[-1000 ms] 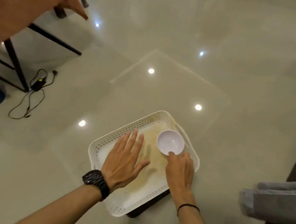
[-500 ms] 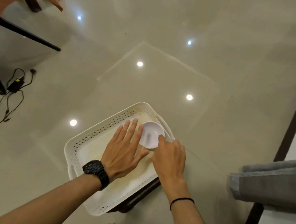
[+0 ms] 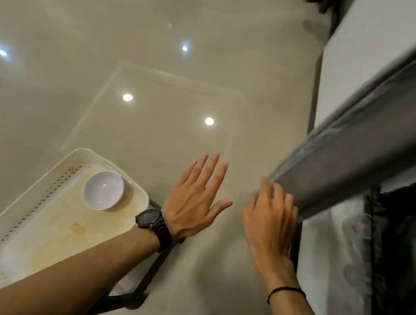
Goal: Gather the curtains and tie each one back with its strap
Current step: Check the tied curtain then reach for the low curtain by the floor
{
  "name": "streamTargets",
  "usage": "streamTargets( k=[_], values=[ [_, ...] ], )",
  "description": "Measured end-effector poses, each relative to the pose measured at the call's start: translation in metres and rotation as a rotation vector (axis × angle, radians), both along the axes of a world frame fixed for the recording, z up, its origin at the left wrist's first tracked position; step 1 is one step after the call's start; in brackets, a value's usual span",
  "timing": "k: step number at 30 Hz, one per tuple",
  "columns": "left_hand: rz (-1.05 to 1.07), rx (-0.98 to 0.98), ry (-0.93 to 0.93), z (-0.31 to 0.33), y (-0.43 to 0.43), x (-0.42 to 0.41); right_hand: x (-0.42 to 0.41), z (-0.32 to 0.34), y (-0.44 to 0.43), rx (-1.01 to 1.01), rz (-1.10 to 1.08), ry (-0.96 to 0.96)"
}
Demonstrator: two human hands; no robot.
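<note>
Reaching with fingers loosely curled, the right hand (image 3: 270,218) is touching the lower edge of the grey curtain (image 3: 358,153) at right; the left hand (image 3: 195,198) is hovering spread beside it, holding nothing. A white bowl (image 3: 103,190) is sitting in the tray (image 3: 28,233) at left.

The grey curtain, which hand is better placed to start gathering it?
The right hand. Its fingertips are already at the lower edge of the grey curtain, while the left hand is spread open over the floor, farther from the fabric.
</note>
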State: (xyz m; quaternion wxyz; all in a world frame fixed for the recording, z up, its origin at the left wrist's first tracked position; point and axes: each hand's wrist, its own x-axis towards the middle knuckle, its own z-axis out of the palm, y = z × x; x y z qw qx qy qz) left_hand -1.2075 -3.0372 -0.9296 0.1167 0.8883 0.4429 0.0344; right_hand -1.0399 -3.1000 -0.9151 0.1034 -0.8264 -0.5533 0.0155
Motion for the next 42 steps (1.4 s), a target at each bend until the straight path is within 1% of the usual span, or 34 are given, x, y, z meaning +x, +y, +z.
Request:
streamTargets(
  k=[3, 5, 9, 12, 15, 21, 24, 27, 33, 35, 39, 41, 42],
  values=[
    [-0.125, -0.019, 0.004, -0.016, -0.016, 0.067, 0.06, -0.009, -0.038, -0.05, -0.13, 0.034],
    [-0.256, -0.026, 0.004, -0.029, -0.033, 0.113, 0.097, -0.017, -0.066, -0.106, -0.223, 0.086],
    [-0.551, -0.012, 0.042, -0.057, -0.062, 0.174, 0.144, -0.037, -0.107, -0.238, -0.39, 0.167],
    [-0.618, -0.032, 0.062, -0.076, -0.076, 0.206, 0.17, -0.056, -0.131, -0.355, -0.517, 0.143],
    [-0.664, -0.047, 0.081, -0.096, -0.087, 0.229, 0.186, -0.081, -0.149, -0.439, -0.562, 0.13],
    [-0.669, -0.099, 0.145, -0.122, -0.098, 0.238, 0.202, -0.132, -0.155, -0.476, -0.558, 0.194],
    [-0.663, -0.089, 0.136, -0.134, -0.099, 0.23, 0.208, -0.151, -0.149, -0.452, -0.611, 0.243],
    [-0.668, -0.061, 0.123, -0.147, -0.097, 0.219, 0.215, -0.163, -0.147, -0.424, -0.668, 0.28],
    [-0.647, -0.011, 0.127, -0.162, -0.089, 0.2, 0.22, -0.18, -0.15, -0.323, -0.719, 0.262],
    [-0.632, -0.007, 0.129, -0.16, -0.087, 0.191, 0.215, -0.179, -0.151, -0.328, -0.722, 0.259],
    [-0.585, 0.008, 0.122, -0.143, -0.077, 0.162, 0.19, -0.166, -0.147, -0.27, -0.618, 0.334],
    [-0.537, 0.021, 0.106, -0.131, -0.068, 0.145, 0.166, -0.155, -0.139, -0.202, -0.51, 0.257],
    [-0.507, 0.022, 0.104, -0.122, -0.062, 0.134, 0.15, -0.147, -0.131, -0.168, -0.417, 0.196]
  ],
)
